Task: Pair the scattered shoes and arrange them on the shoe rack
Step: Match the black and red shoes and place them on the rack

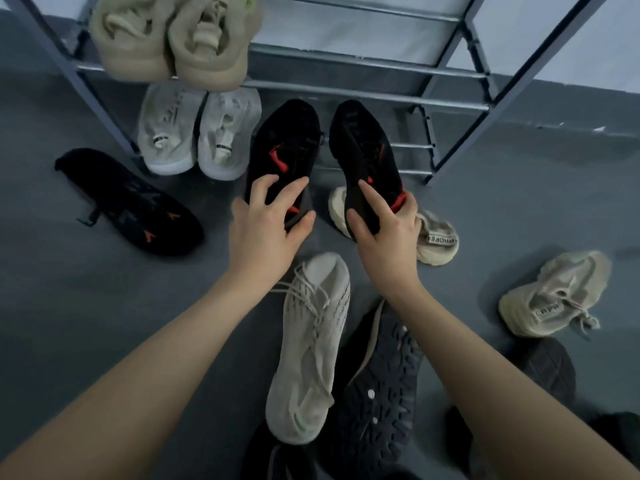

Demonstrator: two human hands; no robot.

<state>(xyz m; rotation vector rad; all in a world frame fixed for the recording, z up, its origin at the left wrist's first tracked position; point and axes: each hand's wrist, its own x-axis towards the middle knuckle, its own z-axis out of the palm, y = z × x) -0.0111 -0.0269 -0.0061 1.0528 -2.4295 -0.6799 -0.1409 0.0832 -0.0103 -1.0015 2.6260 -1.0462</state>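
My left hand (268, 223) grips the heel of a black shoe with red accents (285, 140). My right hand (388, 230) grips the heel of its matching black shoe (363, 147). Both shoes point toes-first toward the lower tier of the metal shoe rack (381, 95). A beige pair (176, 39) sits on an upper tier at the left. A light grey pair (197, 129) stands on the lower level, just left of the shoe in my left hand.
Scattered on the grey floor: a black shoe with orange marks (128, 202) at left, a cream shoe (436, 237) behind my right hand, a beige shoe (554, 292) at right, a long off-white shoe (311, 348), and a dark sole-up shoe (381, 393).
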